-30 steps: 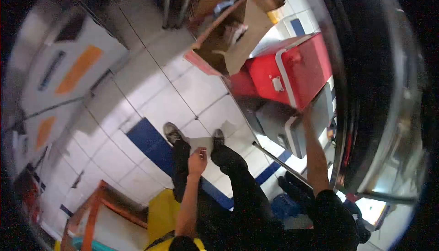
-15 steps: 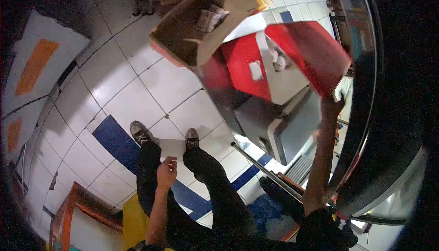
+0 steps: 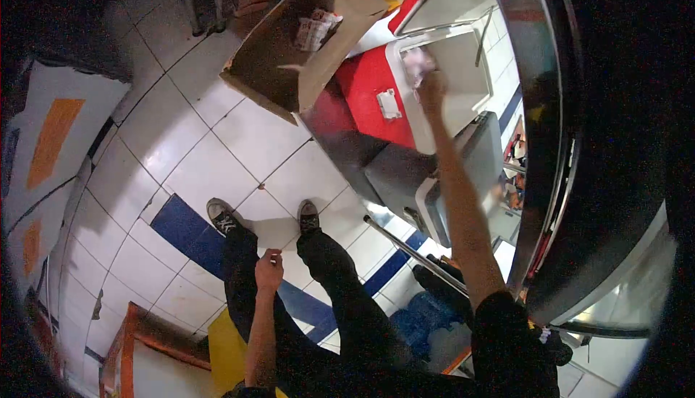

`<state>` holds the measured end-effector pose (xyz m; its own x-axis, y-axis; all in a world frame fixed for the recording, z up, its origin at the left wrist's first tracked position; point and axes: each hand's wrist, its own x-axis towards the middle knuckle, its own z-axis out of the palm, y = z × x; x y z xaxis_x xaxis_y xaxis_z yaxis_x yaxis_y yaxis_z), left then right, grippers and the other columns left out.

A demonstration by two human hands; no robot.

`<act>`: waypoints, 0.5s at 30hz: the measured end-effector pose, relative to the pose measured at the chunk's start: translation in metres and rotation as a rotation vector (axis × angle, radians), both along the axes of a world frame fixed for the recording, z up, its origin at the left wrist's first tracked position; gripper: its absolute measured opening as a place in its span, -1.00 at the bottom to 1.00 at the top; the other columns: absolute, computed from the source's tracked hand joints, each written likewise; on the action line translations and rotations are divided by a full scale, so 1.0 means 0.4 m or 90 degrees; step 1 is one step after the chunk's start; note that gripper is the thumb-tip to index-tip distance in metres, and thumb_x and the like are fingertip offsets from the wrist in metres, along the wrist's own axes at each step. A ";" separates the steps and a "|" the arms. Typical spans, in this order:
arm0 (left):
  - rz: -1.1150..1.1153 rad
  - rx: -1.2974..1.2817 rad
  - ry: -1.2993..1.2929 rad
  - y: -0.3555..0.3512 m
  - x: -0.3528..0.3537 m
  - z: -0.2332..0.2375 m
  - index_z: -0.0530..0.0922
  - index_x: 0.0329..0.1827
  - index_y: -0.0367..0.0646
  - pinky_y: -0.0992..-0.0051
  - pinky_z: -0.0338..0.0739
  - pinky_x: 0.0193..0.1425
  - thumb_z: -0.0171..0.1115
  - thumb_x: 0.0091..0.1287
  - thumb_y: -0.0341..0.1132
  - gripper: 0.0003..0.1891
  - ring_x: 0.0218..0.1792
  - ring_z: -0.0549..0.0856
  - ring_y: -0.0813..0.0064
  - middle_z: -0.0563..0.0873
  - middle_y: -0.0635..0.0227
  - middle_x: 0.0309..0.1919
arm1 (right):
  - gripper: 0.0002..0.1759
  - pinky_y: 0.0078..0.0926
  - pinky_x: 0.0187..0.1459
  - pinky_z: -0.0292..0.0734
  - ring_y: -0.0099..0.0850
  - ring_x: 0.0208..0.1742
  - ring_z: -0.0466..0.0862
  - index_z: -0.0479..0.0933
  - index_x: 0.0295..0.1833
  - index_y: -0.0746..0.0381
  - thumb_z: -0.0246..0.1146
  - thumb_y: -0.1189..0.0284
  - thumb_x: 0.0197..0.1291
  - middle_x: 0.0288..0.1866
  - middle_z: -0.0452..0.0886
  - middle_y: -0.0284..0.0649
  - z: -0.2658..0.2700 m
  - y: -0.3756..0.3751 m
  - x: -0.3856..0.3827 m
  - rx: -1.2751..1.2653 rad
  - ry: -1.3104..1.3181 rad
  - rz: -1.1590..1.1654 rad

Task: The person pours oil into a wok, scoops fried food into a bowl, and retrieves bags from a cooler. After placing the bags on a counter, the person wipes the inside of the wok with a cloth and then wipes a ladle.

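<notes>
My right hand [image 3: 431,88] reaches into a red cooler box [image 3: 373,94] whose lid [image 3: 452,0] stands raised. At its fingertips lies a pale, pinkish-white bundle [image 3: 418,63], too blurred to name. Motion smears these fingers, so I cannot see whether they grip it. My left hand [image 3: 269,270] hangs over my legs, loosely curled with its fingers partly apart and nothing in it. Left of the cooler, an opened cardboard box [image 3: 271,54] holds white packets with reddish print [image 3: 316,30].
A grey cooler-like box [image 3: 474,173] stands beside the red one. A metal bar [image 3: 413,249] runs nearby, and a dark curved rim [image 3: 561,181] rises on the right. Blue bags [image 3: 427,325] lie low. A wooden-framed piece [image 3: 137,347] and a white-and-orange carton [image 3: 61,137] are on the left.
The red cooler's lid has swung up and back, exposing its white inside. My right hand has left the lid's edge and moved left into the cooler. My left hand has hardly moved.
</notes>
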<state>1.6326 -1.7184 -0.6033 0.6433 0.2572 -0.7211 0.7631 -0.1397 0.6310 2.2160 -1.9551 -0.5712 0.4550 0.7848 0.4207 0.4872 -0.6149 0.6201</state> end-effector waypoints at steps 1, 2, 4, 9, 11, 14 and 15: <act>0.001 -0.007 0.008 -0.008 -0.029 -0.019 0.61 -0.13 -0.08 0.23 0.58 -0.29 0.17 0.28 -0.32 -0.84 -0.39 0.73 0.18 0.73 0.20 -0.41 | -0.43 -0.27 -0.25 0.59 -0.03 -0.20 0.66 0.25 0.33 0.31 0.14 0.33 0.25 0.01 0.58 0.06 0.004 -0.006 -0.132 0.089 0.237 -0.084; 0.000 -0.013 0.017 -0.017 -0.048 -0.034 0.61 -0.14 -0.07 0.23 0.58 -0.29 0.18 0.27 -0.31 -0.85 -0.39 0.73 0.18 0.73 0.21 -0.41 | -0.52 -0.12 -0.25 0.54 0.02 -0.18 0.65 0.32 0.27 0.28 0.13 0.31 0.31 -0.07 0.61 0.07 -0.107 -0.169 -0.158 0.061 0.252 -0.006; -0.019 0.011 0.030 -0.031 -0.056 -0.041 0.61 -0.18 -0.04 0.24 0.58 -0.32 0.18 0.27 -0.32 -0.89 -0.39 0.73 0.19 0.73 0.23 -0.41 | -0.49 -0.17 0.01 0.52 0.11 -0.02 0.61 0.40 0.20 0.39 0.13 0.21 0.33 0.18 0.48 0.19 0.132 0.042 -0.312 0.363 0.648 -0.549; -0.034 0.017 -0.019 -0.049 -0.055 -0.036 0.60 -0.20 -0.06 0.30 0.58 -0.35 0.21 0.26 -0.35 -0.90 -0.41 0.73 0.22 0.72 0.22 -0.46 | -0.50 -0.08 0.00 0.47 0.16 -0.06 0.58 0.43 0.13 0.36 0.09 0.14 0.33 -0.06 0.58 0.17 0.047 -0.107 -0.399 0.405 0.519 -0.341; -0.050 0.033 -0.018 -0.060 -0.078 -0.052 0.60 -0.20 -0.09 0.31 0.58 -0.34 0.22 0.25 -0.36 -0.90 -0.43 0.72 0.22 0.71 0.20 -0.48 | -0.61 -0.10 -0.02 0.45 0.11 -0.05 0.57 0.44 0.08 0.34 0.12 0.25 0.32 -0.11 0.59 0.11 0.101 -0.057 -0.449 0.412 0.582 -0.462; -0.001 0.022 -0.013 -0.067 -0.068 -0.038 0.61 -0.21 -0.08 0.30 0.58 -0.32 0.22 0.25 -0.32 -0.89 -0.42 0.73 0.22 0.71 0.21 -0.48 | -0.61 -0.14 0.07 0.43 0.06 0.04 0.55 0.44 0.10 0.35 0.12 0.28 0.32 -0.01 0.56 0.10 0.228 0.053 -0.494 0.403 0.695 -0.653; 0.027 -0.011 0.001 -0.082 -0.090 -0.062 0.62 -0.21 -0.09 0.30 0.58 -0.30 0.21 0.25 -0.29 -0.87 -0.40 0.73 0.21 0.72 0.21 -0.46 | -0.61 -0.14 0.11 0.41 0.06 0.07 0.53 0.44 0.12 0.34 0.13 0.28 0.31 0.04 0.54 0.11 0.217 0.022 -0.518 0.414 0.700 -0.657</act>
<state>1.5967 -1.7511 -0.6279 0.6314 0.2713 -0.7264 0.7688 -0.0965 0.6322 2.0089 -1.9464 -0.4843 0.9275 -0.1905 -0.3216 -0.2640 -0.9429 -0.2029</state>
